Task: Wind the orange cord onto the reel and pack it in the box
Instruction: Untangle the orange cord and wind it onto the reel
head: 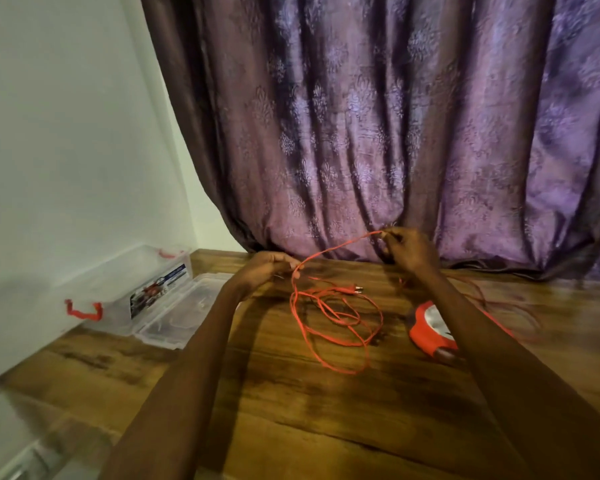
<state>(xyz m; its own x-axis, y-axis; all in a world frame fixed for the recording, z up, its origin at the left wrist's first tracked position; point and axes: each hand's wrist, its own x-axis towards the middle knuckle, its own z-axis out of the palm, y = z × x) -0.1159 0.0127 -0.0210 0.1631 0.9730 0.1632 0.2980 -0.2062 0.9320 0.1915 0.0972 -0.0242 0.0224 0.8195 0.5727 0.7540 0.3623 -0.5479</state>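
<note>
An orange cord [329,317] lies in loose loops on the wooden table [326,410], its plug ends near the far side of the tangle. One strand rises from the loops and runs taut between my hands. My left hand [267,268] pinches that strand low, just above the table. My right hand [404,249] pinches it higher up, close to the curtain. A red reel [428,329] with a silvery face lies flat on the table to the right, partly hidden by my right forearm. A clear plastic box [142,289] with red clips stands at the left.
The box's clear lid [184,311] lies open beside it on the table. A purple patterned curtain [378,133] hangs right behind the table's far edge. A white wall [66,150] closes the left side. More thin cord trails on the table at the far right.
</note>
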